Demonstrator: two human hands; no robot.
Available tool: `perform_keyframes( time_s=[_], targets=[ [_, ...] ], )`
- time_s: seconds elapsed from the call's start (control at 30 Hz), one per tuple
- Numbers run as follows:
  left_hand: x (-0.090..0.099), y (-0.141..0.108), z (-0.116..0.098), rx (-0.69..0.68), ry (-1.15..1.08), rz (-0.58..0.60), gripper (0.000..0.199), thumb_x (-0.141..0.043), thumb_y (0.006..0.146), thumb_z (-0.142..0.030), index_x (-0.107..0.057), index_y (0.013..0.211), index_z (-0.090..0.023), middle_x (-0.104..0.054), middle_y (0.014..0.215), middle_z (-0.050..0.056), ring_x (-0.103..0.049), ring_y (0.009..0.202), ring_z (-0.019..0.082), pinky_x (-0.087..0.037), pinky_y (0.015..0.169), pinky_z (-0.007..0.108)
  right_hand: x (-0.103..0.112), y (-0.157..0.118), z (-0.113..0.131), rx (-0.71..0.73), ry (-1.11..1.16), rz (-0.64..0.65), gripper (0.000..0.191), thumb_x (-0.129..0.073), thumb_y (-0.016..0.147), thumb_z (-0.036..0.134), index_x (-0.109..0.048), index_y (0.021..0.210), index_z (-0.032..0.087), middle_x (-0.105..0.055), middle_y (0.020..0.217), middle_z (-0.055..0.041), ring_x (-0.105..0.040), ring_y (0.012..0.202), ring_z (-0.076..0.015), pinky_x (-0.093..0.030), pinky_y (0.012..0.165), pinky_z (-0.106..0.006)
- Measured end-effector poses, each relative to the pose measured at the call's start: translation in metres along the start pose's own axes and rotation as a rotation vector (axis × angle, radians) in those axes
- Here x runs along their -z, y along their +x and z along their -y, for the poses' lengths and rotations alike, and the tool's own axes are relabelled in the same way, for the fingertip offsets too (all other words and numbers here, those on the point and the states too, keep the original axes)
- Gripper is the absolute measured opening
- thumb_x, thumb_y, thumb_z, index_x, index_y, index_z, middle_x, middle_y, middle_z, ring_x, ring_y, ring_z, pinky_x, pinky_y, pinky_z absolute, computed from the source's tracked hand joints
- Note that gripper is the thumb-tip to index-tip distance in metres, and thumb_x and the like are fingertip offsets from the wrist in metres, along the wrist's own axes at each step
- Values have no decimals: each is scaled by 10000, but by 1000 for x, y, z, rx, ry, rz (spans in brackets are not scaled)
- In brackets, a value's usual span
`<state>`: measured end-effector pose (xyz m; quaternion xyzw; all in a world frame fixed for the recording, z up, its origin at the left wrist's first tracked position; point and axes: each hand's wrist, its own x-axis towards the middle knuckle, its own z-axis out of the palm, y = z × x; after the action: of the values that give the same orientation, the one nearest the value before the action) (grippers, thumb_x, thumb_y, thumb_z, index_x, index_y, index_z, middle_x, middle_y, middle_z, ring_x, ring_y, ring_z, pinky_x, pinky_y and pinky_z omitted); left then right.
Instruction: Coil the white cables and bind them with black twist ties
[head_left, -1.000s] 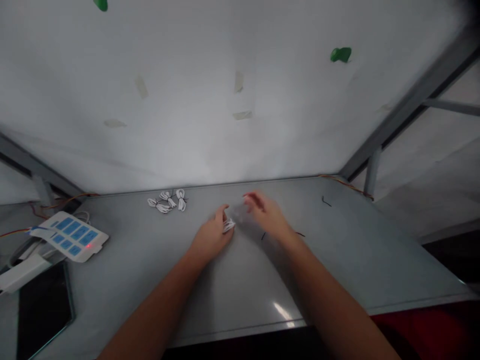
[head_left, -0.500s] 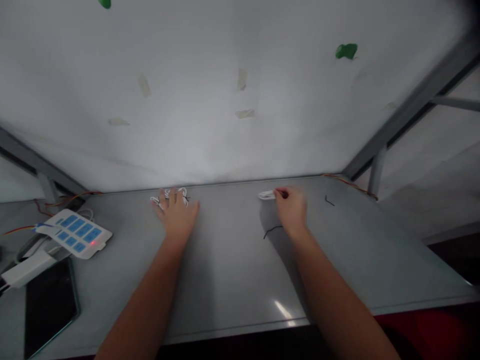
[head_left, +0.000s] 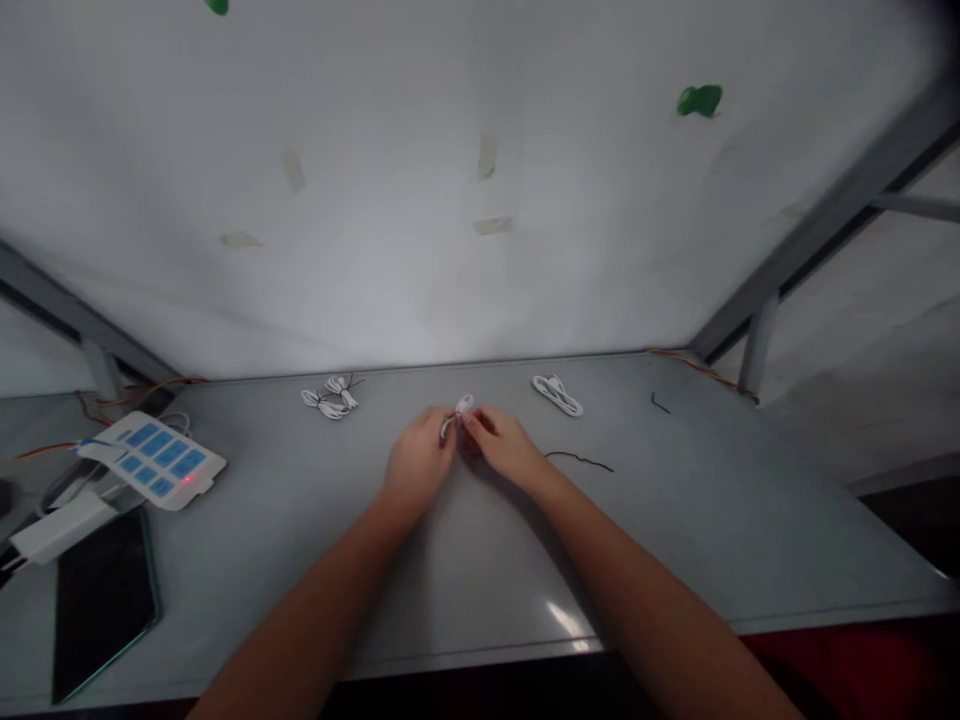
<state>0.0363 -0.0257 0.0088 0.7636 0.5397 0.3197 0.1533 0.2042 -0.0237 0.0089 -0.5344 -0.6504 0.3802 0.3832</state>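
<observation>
Cable [head_left: 466,403], white and looped, sits pinched between the fingers of your left hand [head_left: 420,455] and right hand [head_left: 506,445], over the smooth grey surface [head_left: 457,590], short of its far edge. Slackening either pinch could let it spring open; a careless sweep could drag the thin black wire [head_left: 579,458] beside your right wrist.

I am, it seems, in a simple workshop: I see a grey worktable [head_left: 469,570], a metal frame [head_left: 825,220] and a power strip [head_left: 171,484].

Both forearms [head_left: 307,590] are bare (the wrists [head_left: 546,482] too).
</observation>
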Motion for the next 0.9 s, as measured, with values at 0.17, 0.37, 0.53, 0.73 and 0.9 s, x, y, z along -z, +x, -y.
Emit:
perform_keyframes(
  time_s=[0.17,0.37,0.53,0.73,0.9],
  targets=[
    [-5,-15,-17,-86,-8,-53,261,-583,987,-296,-646,1236,-253,-741,1084,58,-703,909,190,-540,848,312,0,-2,1,0,-12,-26,363,-374,1016,432,-495,738,233,-586,692,3,-535,686,-170,-394,660,-283],
    [6,-22,-22,-93,-245,-56,269,-634,975,-384,-631,1208,-251,-769,910,10,-733,874,178,-558,852,320,8,4,-7,37,-42,-91,319,-429,966,378,-468,685,234,-527,659,11,-461,659,-166,-312,629,-285],
    [15,-21,-24,-256,-430,32,426,-578,1010,-326,-493,1423,-262,-719,1304,91,-620,1303,230,-394,1183,461,11,1,-3,35,169,12,340,-457,955,417,-491,676,226,-473,643,28,-428,640,-152,-327,623,-279],
    [13,-11,-8,-44,-663,87,517,-517,1023,-488,-505,1459,-210,-692,1335,140,-593,1323,274,-360,1187,478,17,-13,20,195,114,175,333,-449,990,408,-579,751,217,-551,714,7,-475,697,-157,-370,676,-281],
    [15,-6,-7,313,-1116,298,719,-409,984,-690,-502,1454,-153,-779,838,100,-737,786,268,-537,828,419,23,-11,20,197,-23,6,339,-406,997,395,-513,725,223,-542,690,-1,-498,680,-171,-364,663,-292]
  ],
)
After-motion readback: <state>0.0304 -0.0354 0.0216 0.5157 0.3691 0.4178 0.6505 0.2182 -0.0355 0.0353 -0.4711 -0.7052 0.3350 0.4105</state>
